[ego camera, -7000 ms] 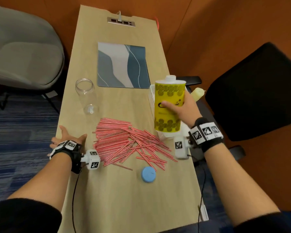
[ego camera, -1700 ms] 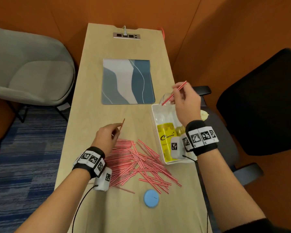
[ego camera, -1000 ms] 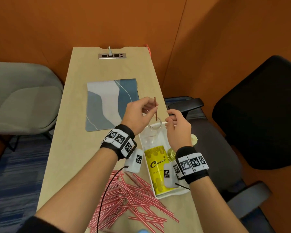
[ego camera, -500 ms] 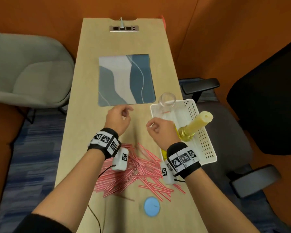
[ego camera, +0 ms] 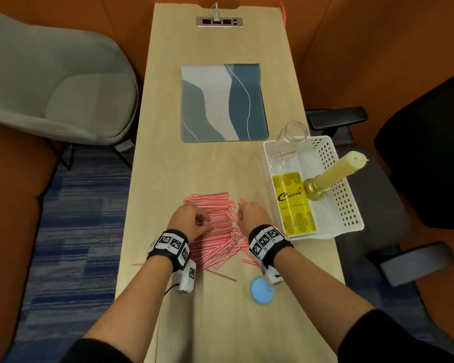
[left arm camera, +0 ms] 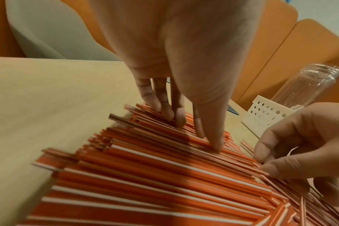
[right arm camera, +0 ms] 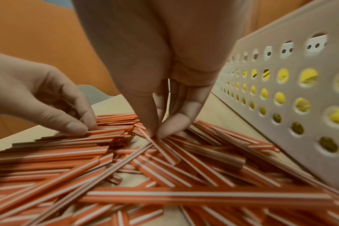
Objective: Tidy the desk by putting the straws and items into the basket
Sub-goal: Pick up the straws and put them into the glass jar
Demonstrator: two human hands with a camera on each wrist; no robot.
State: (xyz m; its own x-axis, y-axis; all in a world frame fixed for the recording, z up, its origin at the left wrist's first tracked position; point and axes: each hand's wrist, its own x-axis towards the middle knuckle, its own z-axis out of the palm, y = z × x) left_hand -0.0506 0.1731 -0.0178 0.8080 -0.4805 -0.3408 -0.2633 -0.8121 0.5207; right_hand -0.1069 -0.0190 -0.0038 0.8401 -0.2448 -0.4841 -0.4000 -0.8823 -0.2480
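Observation:
A loose pile of red-and-white straws (ego camera: 218, 231) (left arm camera: 145, 175) (right arm camera: 184, 194) lies on the desk in front of me. My left hand (ego camera: 205, 222) (left arm camera: 205, 137) is down on the pile's left part, thumb and forefinger closing on a straw. My right hand (ego camera: 240, 205) (right arm camera: 156, 134) pinches one straw's end between thumb and forefinger at the pile's right side. The white perforated basket (ego camera: 325, 142) (right arm camera: 281, 122) stands right of the pile. In it lie a clear jar (ego camera: 290, 137) (left arm camera: 308, 85) with a few straws inside, a yellow container (ego camera: 294, 203) and a candle (ego camera: 336, 171).
A blue round lid (ego camera: 262, 290) lies on the desk near my right wrist. A blue-grey mat (ego camera: 224, 102) sits further back, with a socket strip (ego camera: 219, 22) at the far end. A grey chair (ego camera: 58, 82) is left of the desk, a black chair (ego camera: 417, 158) right.
Both hands came back from the jar, now empty of the straws they carried, and dropped onto the pile. The jar has two straws inside. My view tilted back down.

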